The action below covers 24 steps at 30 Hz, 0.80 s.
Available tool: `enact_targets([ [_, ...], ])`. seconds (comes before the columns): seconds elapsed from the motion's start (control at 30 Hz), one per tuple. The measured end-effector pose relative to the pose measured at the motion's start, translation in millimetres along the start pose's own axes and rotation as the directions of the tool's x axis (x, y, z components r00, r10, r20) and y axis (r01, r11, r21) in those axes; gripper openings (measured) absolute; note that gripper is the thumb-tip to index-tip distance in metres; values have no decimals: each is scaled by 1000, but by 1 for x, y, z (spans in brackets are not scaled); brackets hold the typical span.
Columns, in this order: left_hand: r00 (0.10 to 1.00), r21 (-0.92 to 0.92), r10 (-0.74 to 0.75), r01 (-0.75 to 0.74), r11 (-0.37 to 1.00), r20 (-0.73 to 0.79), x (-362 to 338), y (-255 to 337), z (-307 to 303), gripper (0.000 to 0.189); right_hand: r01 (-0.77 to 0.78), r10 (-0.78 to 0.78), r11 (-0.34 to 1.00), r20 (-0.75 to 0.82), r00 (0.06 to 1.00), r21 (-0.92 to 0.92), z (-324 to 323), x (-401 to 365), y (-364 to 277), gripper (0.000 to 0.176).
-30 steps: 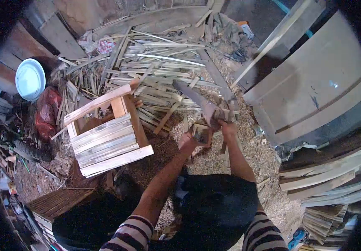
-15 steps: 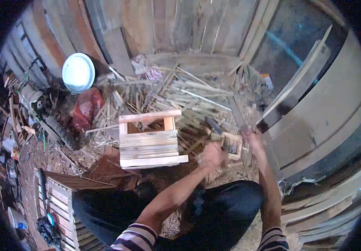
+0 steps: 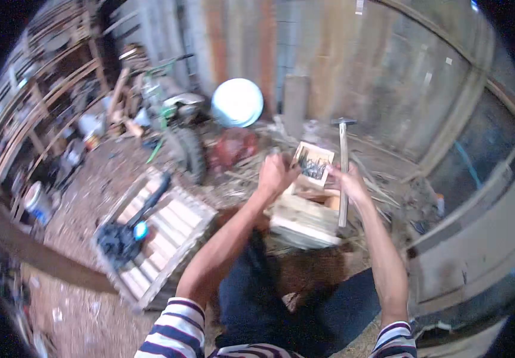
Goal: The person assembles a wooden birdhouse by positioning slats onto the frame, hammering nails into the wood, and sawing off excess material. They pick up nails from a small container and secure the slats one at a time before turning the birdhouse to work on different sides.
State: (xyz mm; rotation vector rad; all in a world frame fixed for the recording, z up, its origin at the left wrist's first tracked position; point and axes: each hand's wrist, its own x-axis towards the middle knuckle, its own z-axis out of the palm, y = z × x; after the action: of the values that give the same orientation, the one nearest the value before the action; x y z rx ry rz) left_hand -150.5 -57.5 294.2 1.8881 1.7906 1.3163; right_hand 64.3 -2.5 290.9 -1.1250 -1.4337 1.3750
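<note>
A small open wooden box [image 3: 314, 163] holds a jumble of thin dark pieces that look like nails. My left hand [image 3: 277, 175] is closed at its left edge, fingers curled and partly hidden. On the other side my right hand [image 3: 351, 184] is closed around the handle of a hammer [image 3: 344, 155], its fingers close to the small box's right edge. The hammer stands nearly upright, head at the top. Below both hands is a larger box of pale boards [image 3: 305, 221] with an opening in its top, blurred by motion.
A slatted wooden crate [image 3: 171, 227] at the left carries a dark bundle [image 3: 119, 244] and a black-handled item. Behind are a white round lid or basin [image 3: 237, 102], a red bag [image 3: 233, 149], a tyre [image 3: 189, 152] and scattered wood strips. A board panel stands at the right.
The view has swung left. The small box has moved from the right of the larger box to above it, with both hands alongside. The hammer now stands upright in my right hand.
</note>
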Motion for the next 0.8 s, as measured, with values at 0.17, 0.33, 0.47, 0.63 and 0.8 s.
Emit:
enact_targets([
  [0.17,981,181,-68,102,978,-184,-47,-58,-132,23,75,-64,996,187,980,-52,160,14,8,33],
  [0.33,912,345,-291,383,857,-288,-105,-116,-181,22,-3,42,996,418,908,-94,261,16,38,37],
  [0.47,842,171,-421,495,852,-338,-147,-150,-184,23,-10,104,986,572,814,-165,282,8,43,33],
  [0.63,747,-166,-615,592,788,-252,-168,-171,-160,24,325,-79,870,545,835,-372,292,36,84,31],
  [0.8,771,-302,-613,551,778,-171,-173,-170,-173,24,275,-102,913,486,868,-300,284,14,63,24],
])
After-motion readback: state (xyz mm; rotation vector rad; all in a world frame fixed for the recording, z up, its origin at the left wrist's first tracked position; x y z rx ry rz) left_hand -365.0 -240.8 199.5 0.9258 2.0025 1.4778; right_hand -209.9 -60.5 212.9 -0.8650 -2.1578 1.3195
